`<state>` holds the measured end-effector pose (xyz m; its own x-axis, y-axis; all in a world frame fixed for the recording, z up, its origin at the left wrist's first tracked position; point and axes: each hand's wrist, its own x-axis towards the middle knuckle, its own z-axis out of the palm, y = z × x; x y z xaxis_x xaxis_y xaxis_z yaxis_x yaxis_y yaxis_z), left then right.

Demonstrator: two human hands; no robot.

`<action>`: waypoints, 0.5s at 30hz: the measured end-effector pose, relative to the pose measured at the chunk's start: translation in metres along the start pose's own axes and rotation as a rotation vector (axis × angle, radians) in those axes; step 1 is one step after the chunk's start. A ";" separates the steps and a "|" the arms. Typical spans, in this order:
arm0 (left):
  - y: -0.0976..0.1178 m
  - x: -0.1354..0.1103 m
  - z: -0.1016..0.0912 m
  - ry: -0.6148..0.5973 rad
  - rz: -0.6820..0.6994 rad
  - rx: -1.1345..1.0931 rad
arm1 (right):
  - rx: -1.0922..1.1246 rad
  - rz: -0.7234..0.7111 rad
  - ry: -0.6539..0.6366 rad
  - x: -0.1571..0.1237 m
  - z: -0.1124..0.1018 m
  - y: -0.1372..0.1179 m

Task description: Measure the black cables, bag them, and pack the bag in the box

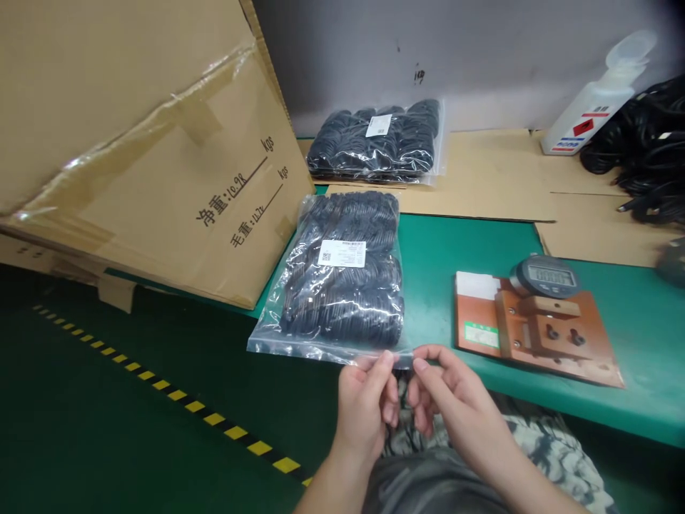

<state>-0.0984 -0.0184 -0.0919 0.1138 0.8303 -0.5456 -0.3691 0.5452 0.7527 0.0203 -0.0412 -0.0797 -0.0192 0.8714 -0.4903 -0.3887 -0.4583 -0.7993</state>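
clear bag (342, 278) of black rings, white label (342, 253), green table (631, 314), brown carton (133, 143), yellow-black floor stripe (176, 396).

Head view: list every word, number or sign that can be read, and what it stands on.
"净重: 10.98 kgs" on the cardboard box, digits handwritten.
"毛重: 11.72 kgs" below it, digits uncertain.
White label on the near bag of black rings: too small.
Label on the far bag: too small.
Red hazard diamond on the white bottle; text unreadable.
Digital gauge display: blurred.
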 end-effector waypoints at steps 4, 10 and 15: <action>0.004 -0.001 -0.007 0.044 0.038 0.011 | -0.008 0.052 -0.039 0.006 0.005 -0.005; 0.000 0.004 -0.007 0.038 0.092 0.042 | -0.006 0.072 -0.025 0.015 0.016 -0.010; -0.006 0.007 -0.006 0.054 0.178 0.060 | -0.016 0.070 0.013 0.014 0.017 -0.009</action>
<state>-0.1013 -0.0170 -0.1027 0.0016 0.9079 -0.4192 -0.3237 0.3971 0.8588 0.0082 -0.0218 -0.0741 -0.0334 0.8347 -0.5496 -0.3718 -0.5209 -0.7684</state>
